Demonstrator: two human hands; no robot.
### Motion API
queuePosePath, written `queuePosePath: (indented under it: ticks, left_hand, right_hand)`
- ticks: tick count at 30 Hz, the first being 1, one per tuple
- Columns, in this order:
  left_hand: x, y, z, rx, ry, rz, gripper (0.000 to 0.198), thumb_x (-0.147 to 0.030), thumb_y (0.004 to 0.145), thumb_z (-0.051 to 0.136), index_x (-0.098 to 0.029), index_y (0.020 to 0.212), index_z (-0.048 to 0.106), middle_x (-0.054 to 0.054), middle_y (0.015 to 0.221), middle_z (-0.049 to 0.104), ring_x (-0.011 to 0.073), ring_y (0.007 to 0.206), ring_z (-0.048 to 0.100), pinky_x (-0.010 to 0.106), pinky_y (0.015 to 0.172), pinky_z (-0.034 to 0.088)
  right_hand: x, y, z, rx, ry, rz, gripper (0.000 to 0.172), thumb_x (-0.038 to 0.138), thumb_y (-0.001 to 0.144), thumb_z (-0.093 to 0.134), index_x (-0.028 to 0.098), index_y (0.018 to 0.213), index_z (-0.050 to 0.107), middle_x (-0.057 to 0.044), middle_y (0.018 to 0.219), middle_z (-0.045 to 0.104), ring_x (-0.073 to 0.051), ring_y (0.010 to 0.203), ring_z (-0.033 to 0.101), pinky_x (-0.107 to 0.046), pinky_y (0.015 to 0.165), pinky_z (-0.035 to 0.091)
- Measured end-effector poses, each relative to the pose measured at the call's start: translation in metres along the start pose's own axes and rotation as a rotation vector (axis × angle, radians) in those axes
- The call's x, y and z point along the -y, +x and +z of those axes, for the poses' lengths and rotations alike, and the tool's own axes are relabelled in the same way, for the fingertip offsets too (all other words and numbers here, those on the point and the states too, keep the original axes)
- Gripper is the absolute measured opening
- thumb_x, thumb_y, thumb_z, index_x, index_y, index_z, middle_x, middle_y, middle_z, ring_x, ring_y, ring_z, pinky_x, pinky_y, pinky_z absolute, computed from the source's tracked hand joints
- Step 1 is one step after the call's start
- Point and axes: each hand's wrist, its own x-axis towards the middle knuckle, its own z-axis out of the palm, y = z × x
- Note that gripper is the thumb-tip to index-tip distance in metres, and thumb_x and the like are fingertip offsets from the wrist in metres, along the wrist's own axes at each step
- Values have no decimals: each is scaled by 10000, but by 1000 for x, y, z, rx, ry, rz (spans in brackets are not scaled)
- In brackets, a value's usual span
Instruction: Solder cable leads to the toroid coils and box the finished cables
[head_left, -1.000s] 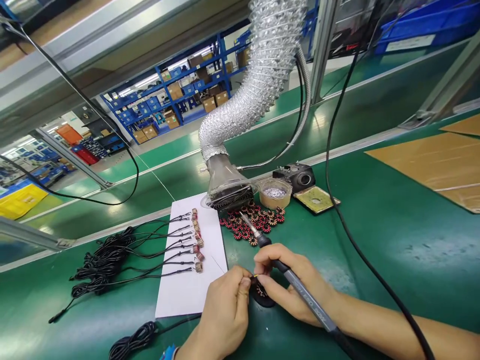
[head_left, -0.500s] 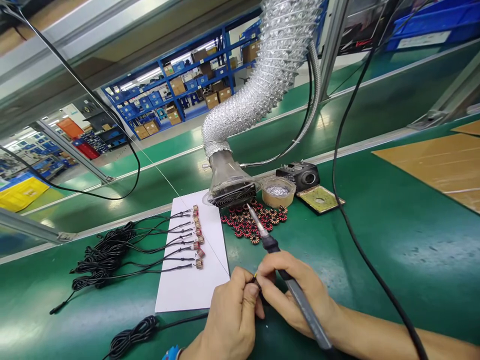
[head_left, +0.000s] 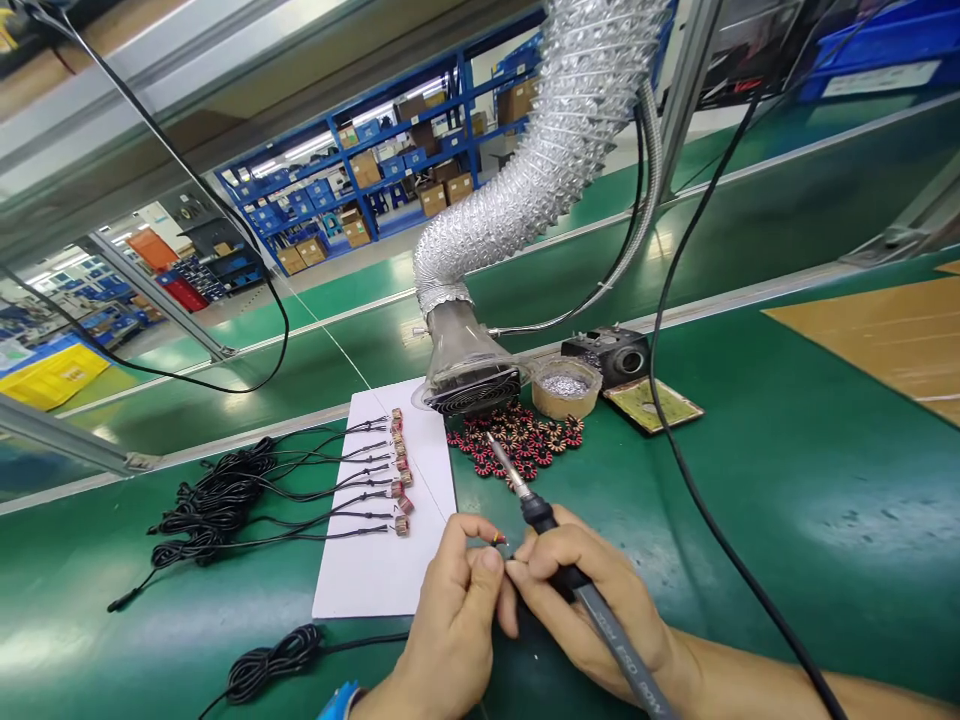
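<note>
My left hand (head_left: 454, 620) is closed on the end of a black cable, whose short coloured wire tips (head_left: 498, 540) stick out past the index finger. From that hand the cable runs left to a coiled bundle (head_left: 274, 660). In my right hand (head_left: 619, 590) is a soldering iron (head_left: 613, 632), its metal tip pointing up and away, over the near side of a heap of red-and-black wound ring coils (head_left: 529, 450). The right thumb and index fingertips are close beside the left fingers. Whether they pinch something small there is hidden.
On a white board (head_left: 360, 590) lie several copper coils (head_left: 401, 480) joined to black cables (head_left: 217, 500). A fume hood (head_left: 469, 350) on a silver duct hangs behind the ring coils. Nearby stand a tub of metal shavings (head_left: 564, 395), an iron holder (head_left: 619, 355) and a sponge tray (head_left: 652, 405).
The right fingertips have drawn back from the wire ends, which now show at the left index finger. The iron's tip has shifted slightly left. The whole view has moved a little.
</note>
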Motion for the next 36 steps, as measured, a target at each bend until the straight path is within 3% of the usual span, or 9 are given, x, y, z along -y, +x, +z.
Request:
queuePosePath:
  ticks: [4,7,10,13,20,23,26,30,36]
  left_hand:
    - [-6,9,-6,14,-101,-69,368,-532,915,513,-166,954,529,-113,501,275,76,461,220,218,468,183]
    - [-8,13,-9,45,-108,-106,366,-508,868,592,-143,828,583,-84,547,336,73,512,266,211,511,226]
    - [-8,14,-12,64,-72,-116,370,-489,839,623,-135,743,577,-19,662,500,101,646,414,226,636,321]
    - [-7,13,-14,105,-40,-138,374,-494,821,625,-135,740,561,11,733,547,129,713,452,253,689,340]
    - [-6,13,-20,211,52,-201,307,-429,827,599,-129,767,578,-29,655,467,104,617,349,238,581,273]
    - [-5,12,-18,194,164,-208,275,-408,877,540,-142,811,571,-35,675,451,107,631,347,233,576,282]
    - [-4,9,-16,156,309,-183,201,-331,904,487,-160,820,553,-28,706,484,117,652,384,232,578,309]
    - [-7,6,-12,170,444,-101,96,-158,835,473,-172,794,558,-1,769,587,141,690,474,243,627,363]
    - [-14,8,-13,172,433,-105,188,-255,893,472,-174,867,640,35,824,625,181,759,521,271,704,404]
  right_hand:
    - [-5,8,-16,-29,-20,-26,240,57,903,508,228,1061,567,-15,865,664,-117,739,652,-228,681,553]
    - [-8,12,-25,15,-72,-25,344,44,922,494,226,1207,551,-12,891,719,-107,773,692,-200,737,561]
    - [-9,14,-28,158,-55,-102,312,31,893,533,216,1139,579,-33,940,724,-127,786,682,-234,726,567]
    - [-9,15,-27,242,-20,-167,305,12,859,559,206,1094,574,-55,938,720,-151,773,655,-279,687,563]
    - [-9,17,-26,258,-58,-192,277,5,840,541,200,1036,552,-41,788,695,-165,700,617,-293,606,521]
    - [-5,18,-24,259,-89,-218,274,9,834,526,201,1027,552,-36,776,683,-167,683,604,-304,611,506]
    - [2,18,-17,241,-96,-210,261,46,823,567,199,1035,553,-37,779,669,-181,697,587,-316,625,490]
    - [10,16,-6,265,-120,-187,221,54,841,553,186,1017,567,-18,697,612,-161,631,508,-277,559,429]
    - [6,25,-17,248,-141,-186,270,28,834,500,206,1029,555,4,712,612,-135,588,447,-264,552,403]
